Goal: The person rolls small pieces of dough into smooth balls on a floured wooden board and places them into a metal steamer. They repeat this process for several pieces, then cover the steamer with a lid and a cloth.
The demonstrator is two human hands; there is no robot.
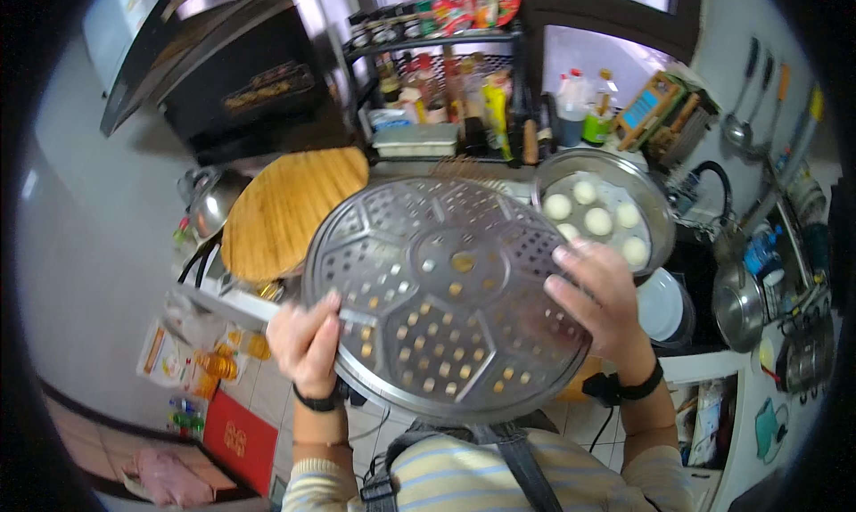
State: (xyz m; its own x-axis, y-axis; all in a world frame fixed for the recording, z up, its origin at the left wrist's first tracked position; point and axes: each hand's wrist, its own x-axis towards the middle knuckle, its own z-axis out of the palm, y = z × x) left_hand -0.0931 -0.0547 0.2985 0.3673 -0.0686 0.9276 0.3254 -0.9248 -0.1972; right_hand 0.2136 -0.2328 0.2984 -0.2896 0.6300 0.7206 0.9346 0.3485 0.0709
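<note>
My left hand (pixel 304 345) grips the lower left rim of a round perforated metal steamer tray (pixel 438 325). On the tray's right side, my right hand (pixel 602 301) has its fingers spread over the rim and holds it too. The tray is raised in front of my body and tilted, with light and floor showing through its square holes. Just beyond my right hand stands a steel steamer pot (pixel 659 214). Several round white dough buns (pixel 598 221) sit spaced apart on a pale liner inside it. The tray hides part of the worktop.
A round wooden board (pixel 287 211) leans at the left, near a metal wok (pixel 217 204). Behind stands a black rack (pixel 435 42) of bottles and seasonings. White plates (pixel 659 305) and a black faucet (pixel 715 171) lie right. Oil bottles (pixel 217 363) stand on the floor.
</note>
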